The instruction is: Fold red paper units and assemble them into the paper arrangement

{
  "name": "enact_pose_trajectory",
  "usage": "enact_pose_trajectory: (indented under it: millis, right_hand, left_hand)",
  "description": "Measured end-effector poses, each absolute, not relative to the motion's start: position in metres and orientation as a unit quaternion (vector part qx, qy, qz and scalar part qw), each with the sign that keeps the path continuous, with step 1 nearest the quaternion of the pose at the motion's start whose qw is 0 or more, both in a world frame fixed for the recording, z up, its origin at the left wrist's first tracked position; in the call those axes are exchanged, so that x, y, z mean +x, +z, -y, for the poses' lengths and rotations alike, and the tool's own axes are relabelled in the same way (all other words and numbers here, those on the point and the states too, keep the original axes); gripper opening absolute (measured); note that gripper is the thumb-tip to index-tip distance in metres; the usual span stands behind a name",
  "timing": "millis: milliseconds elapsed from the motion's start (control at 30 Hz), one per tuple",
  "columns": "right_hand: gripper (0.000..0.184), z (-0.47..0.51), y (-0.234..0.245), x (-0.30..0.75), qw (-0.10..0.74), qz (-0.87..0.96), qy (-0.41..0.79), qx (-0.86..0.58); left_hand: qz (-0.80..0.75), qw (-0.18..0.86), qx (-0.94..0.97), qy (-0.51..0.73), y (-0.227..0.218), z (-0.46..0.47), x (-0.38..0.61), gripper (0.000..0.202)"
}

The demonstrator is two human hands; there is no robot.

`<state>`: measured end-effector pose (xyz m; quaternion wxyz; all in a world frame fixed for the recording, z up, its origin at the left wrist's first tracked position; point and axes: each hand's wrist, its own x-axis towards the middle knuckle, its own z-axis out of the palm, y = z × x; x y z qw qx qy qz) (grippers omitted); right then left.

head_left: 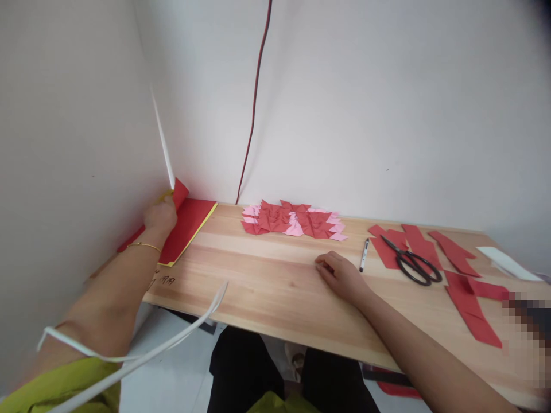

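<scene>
My left hand [160,214] reaches to the far left corner of the wooden table [267,287] and pinches the lifted corner of a red sheet on a stack of red paper [187,226] with a yellow edge. A thin gold bangle sits on that wrist. My right hand [340,275] rests on the table's middle, fingers curled and pressed down on a small red piece that barely shows. Behind it lies a row of folded red and pink paper pieces [295,219] along the wall.
A black-and-white pen [364,254] lies right of my right hand. Black scissors [412,261] rest on red paper scraps [467,292] further right. A white slip [508,263] lies at the far right. A red cable [253,109] runs down the wall.
</scene>
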<state>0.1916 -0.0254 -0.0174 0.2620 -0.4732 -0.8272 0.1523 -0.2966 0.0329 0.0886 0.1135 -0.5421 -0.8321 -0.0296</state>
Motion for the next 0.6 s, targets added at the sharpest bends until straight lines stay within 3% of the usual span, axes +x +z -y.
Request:
enact_pose_trajectory:
  millis: [100,233,600]
  right_hand:
    - [0.017,0.025,-0.017,0.191,0.264,0.827,0.152,-0.472]
    - [0.017,0.025,-0.017,0.191,0.263,0.829,0.153,-0.469]
    - [0.017,0.026,-0.014,0.191,0.264,0.827,0.159,-0.469]
  left_hand:
    - [0.838,0.168,-0.519,0.013,0.098,-0.035,-0.298,0.027]
    - [0.825,0.164,-0.539,0.030,0.108,-0.036,-0.300,0.028]
    - [0.792,0.217,-0.566,-0.067,0.112,-0.045,-0.290,0.020]
